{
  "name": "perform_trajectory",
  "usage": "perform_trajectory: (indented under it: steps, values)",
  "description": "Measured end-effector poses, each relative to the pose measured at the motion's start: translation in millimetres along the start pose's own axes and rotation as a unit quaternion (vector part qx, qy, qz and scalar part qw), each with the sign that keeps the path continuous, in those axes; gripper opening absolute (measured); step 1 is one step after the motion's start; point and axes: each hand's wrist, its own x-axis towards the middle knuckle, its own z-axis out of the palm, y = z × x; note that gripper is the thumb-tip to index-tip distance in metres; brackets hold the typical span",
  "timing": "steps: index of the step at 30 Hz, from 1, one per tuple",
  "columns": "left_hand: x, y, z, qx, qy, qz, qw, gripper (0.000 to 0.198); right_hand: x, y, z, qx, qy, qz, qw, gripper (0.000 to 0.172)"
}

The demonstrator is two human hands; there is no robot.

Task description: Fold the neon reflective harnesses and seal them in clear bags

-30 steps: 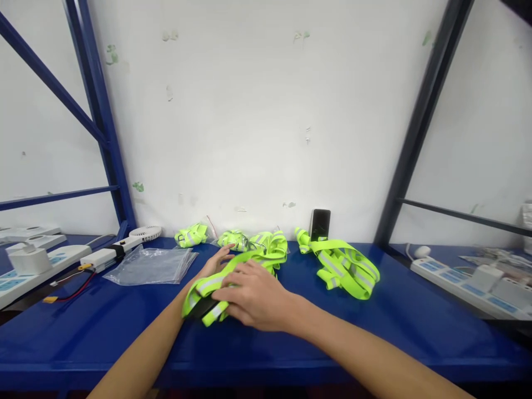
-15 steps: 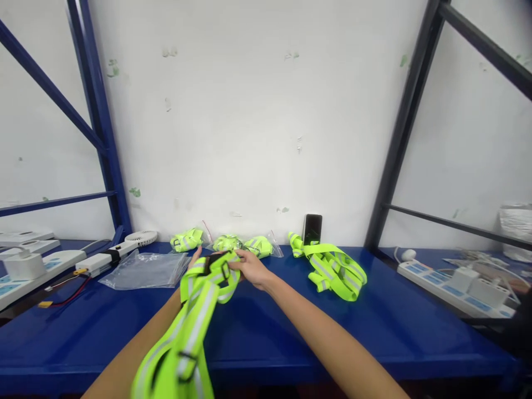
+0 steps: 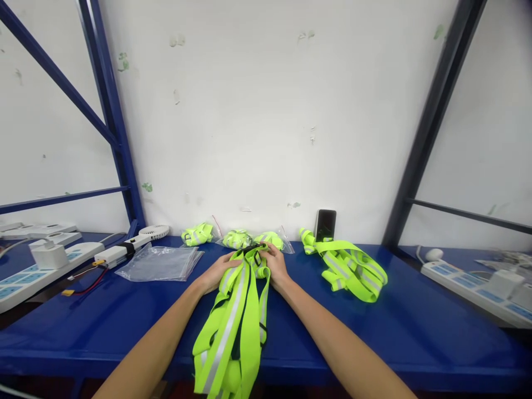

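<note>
Blue bench [image 3: 124,327]: left hand [image 3: 216,271], right hand [image 3: 276,267] grip harness [image 3: 233,327] far end; length points nearward.

My left fingers [image 3: 226,266] vanish under the reflective vest [image 3: 235,327], whose lower end runs off the bottom edge (my elbows too). Beyond my fingers, the bags [image 3: 238,239] hold green bundles too small to identify.

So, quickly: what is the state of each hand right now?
Left hand: closed, holding the top end of the reflective strap vest.
Right hand: closed, holding the same top end.
</note>
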Motion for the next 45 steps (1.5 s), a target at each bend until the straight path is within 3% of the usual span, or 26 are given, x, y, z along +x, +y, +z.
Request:
perform_trajectory:
  steps: [3, 6, 9, 12, 14, 16, 20, 24, 27, 30, 34, 39, 42, 45]
  values:
    - [5.7, -4.9, -3.6, 0.049, 0.031, 0.035, 0.998, 0.05, -12.7, -4.5, 6.1, 0.09, -0.06, 0.095, 0.99, 0.046]
    - [10.2, -7.3, -6.3, 0.123, 0.109, 0.141, 0.976, 0.039, -23.7, -8.7, 11.9, 0.113, -0.123, 0.122, 0.978, 0.053]
    - [10.3, -7.5, -4.1, 0.193, 0.151, 0.221, 0.944, 0.027, -27.3, -10.0, 14.3, 0.108, -0.139, 0.141, 0.974, 0.067]
    - [7.1, -6.5, 4.1, 0.211, 0.147, 0.235, 0.937, 0.033, -24.1, -6.4, 13.6, 0.082, -0.131, 0.127, 0.98, 0.065]
    - [4.7, -4.2, 10.2, 0.177, 0.139, 0.222, 0.949, 0.043, -19.7, -2.6, 11.7, 0.069, -0.11, 0.108, 0.986, 0.056]
    - [3.0, -0.4, 14.4, 0.075, 0.123, 0.179, 0.973, 0.051, -14.5, 0.9, 8.6, 0.07, -0.076, 0.085, 0.991, 0.05]
    - [1.3, 6.3, 14.9, -0.112, 0.03, 0.049, 0.992, 0.051, -6.4, 4.1, 2.6, 0.088, -0.007, 0.047, 0.995, 0.047]
    - [0.9, 2.6, 11.3, -0.107, -0.047, 0.013, 0.993, 0.043, -7.2, 4.8, 3.9, 0.089, 0.022, 0.042, 0.995, 0.048]
    - [2.1, -4.0, 10.0, -0.087, -0.052, -0.002, 0.995, 0.049, -14.2, 4.1, 9.0, 0.082, 0.008, 0.048, 0.995, 0.055]
    - [4.1, -7.7, 11.1, -0.058, -0.029, 0.0, 0.998, 0.055, -23.2, 0.6, 14.9, 0.071, -0.047, 0.04, 0.996, 0.067]
    - [6.2, -6.9, 14.1, -0.029, 0.049, 0.071, 0.996, 0.052, -32.7, -4.4, 22.3, 0.089, -0.136, 0.037, 0.986, 0.071]
    - [8.8, -3.2, 11.0, 0.031, 0.185, 0.183, 0.965, 0.042, -36.1, -1.4, 27.6, 0.073, -0.193, 0.072, 0.976, 0.052]
    - [10.5, -2.0, 8.0, 0.114, 0.23, 0.235, 0.937, 0.036, -33.9, 2.5, 26.3, 0.037, -0.195, 0.096, 0.975, 0.035]
    - [9.8, -3.5, 9.5, 0.172, 0.233, 0.262, 0.92, 0.041, -30.6, 3.9, 22.9, 0.023, -0.148, 0.077, 0.986, 0.037]
